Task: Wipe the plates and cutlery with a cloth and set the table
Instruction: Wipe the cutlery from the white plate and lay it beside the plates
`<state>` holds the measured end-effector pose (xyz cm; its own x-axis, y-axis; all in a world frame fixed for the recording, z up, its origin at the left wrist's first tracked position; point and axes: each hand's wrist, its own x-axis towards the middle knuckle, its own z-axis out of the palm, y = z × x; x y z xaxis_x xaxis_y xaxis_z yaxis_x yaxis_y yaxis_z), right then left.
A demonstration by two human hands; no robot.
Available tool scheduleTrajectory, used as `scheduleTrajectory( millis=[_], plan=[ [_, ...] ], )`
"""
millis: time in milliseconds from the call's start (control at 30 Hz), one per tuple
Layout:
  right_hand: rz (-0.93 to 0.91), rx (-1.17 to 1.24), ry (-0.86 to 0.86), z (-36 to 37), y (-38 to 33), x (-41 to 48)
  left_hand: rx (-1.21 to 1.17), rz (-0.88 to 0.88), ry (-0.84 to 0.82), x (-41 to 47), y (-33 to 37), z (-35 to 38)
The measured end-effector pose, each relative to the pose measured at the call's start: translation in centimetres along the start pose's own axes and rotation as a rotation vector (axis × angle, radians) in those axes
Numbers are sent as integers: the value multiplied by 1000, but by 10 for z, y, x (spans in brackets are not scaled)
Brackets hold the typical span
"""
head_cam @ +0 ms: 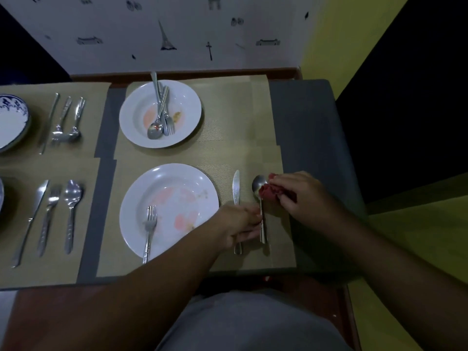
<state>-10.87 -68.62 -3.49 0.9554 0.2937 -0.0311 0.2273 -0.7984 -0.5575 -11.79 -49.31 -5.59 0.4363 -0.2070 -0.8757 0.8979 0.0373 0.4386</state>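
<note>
My left hand [236, 225] grips the handle of a spoon [258, 184] that lies on the near placemat [253, 259], right of a knife [236, 186]. My right hand [301, 196] holds a crumpled red cloth [269, 191] pressed against the spoon's bowl. A stained white plate [177, 188] with a fork [150, 224] on it sits to the left. Farther back a second stained plate [187, 102] holds a spoon, fork and another piece of cutlery [160, 112].
On the left mats lie two sets of knife, fork and spoon [50, 214] [63, 120], beside a blue-patterned plate [12, 120] at the frame's edge. The grey table edge [314, 138] runs along the right. A patterned wall stands behind.
</note>
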Motion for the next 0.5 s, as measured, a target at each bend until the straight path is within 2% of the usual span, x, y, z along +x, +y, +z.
scheduleTrajectory(
  millis=[300,500],
  plan=[
    [-132,-25,-169,20,7,19,105,-42,118,16,-4,7],
    [-177,-65,-218,26,5,25,23,-94,86,20,-5,6]
  ],
)
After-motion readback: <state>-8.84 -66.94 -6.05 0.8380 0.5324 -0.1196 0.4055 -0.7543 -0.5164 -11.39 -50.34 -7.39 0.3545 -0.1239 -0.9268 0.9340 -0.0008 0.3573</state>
